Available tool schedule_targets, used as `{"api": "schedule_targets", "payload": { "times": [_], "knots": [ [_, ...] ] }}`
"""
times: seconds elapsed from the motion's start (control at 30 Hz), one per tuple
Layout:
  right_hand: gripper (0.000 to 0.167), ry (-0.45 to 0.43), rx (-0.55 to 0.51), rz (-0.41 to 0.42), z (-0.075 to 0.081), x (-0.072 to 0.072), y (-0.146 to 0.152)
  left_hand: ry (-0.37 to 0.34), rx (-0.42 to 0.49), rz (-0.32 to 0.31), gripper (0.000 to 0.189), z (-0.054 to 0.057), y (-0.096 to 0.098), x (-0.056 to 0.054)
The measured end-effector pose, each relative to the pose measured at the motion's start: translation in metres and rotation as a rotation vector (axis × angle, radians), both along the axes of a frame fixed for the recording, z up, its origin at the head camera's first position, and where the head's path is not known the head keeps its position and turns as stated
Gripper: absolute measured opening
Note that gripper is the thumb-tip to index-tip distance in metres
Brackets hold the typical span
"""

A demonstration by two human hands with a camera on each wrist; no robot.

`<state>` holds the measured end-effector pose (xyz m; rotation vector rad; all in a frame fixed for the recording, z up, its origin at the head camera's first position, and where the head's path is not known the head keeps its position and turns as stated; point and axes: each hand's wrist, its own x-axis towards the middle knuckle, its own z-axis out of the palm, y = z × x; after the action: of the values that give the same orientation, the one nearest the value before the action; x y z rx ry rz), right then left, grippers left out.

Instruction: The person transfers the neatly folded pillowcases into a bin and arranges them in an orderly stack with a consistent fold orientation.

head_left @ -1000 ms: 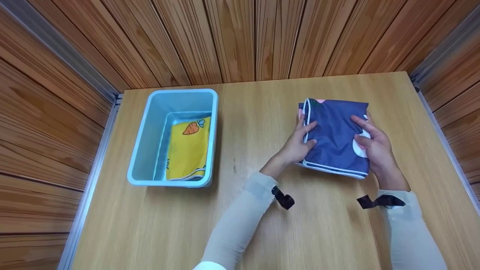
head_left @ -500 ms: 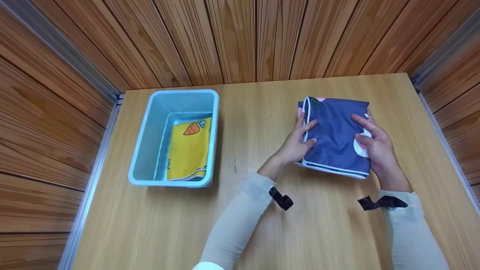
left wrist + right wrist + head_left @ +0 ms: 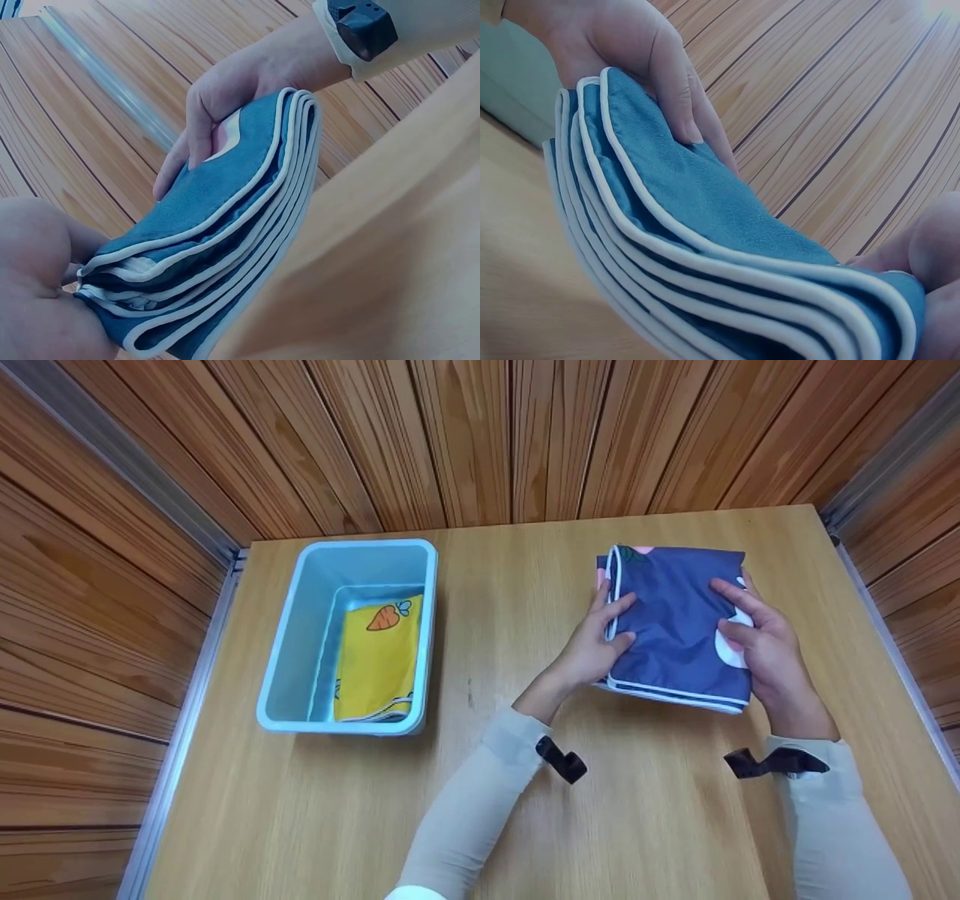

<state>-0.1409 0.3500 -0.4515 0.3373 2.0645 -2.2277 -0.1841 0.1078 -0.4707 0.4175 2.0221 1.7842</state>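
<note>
Both hands hold a folded navy cloth [image 3: 679,622] with white piping and pink, white and green prints, at the right of the table in the head view. My left hand [image 3: 589,649] grips its left edge, thumb on top and fingers partly hidden beneath. On the opposite edge my right hand [image 3: 769,649] pinches the cloth near a white printed patch, thumb and forefinger on the upper face. In the left wrist view the stacked layers of the cloth [image 3: 217,225] sag between the hands, held above the tabletop. The right wrist view shows the same piped layers [image 3: 705,247] curving from hand to hand.
A light blue plastic bin [image 3: 281,660] stands on the left of the wooden table [image 3: 480,780]. Inside it lies a folded yellow cloth [image 3: 375,660] with a carrot print. Wood-plank walls [image 3: 480,442] with metal corner rails rise behind and at both sides.
The navy cloth has risen slightly up the head view, and its right edge has shifted a little right with the right hand. The left hand has barely moved, and both hands keep their grip.
</note>
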Motion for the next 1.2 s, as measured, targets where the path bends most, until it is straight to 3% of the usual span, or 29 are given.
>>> {"api": "schedule_targets", "payload": {
  "times": [0.27,0.5,0.73,1.2],
  "knots": [
    [0.053,0.056,-0.017,0.016,0.006,0.003,-0.001,0.042,0.044,-0.017,0.056,0.007,-0.003,0.003],
    [0.053,0.030,-0.025,0.017,0.013,0.005,-0.001,0.006,0.020,-0.007,0.056,0.013,-0.004,0.006],
    [0.053,0.007,-0.059,0.012,0.016,0.008,-0.003,0.026,0.021,-0.015,0.056,0.016,-0.007,0.008],
    [0.052,0.061,-0.020,0.034,0.019,0.009,-0.009,0.063,0.064,-0.030,0.057,0.020,-0.013,0.011]
  ]
}}
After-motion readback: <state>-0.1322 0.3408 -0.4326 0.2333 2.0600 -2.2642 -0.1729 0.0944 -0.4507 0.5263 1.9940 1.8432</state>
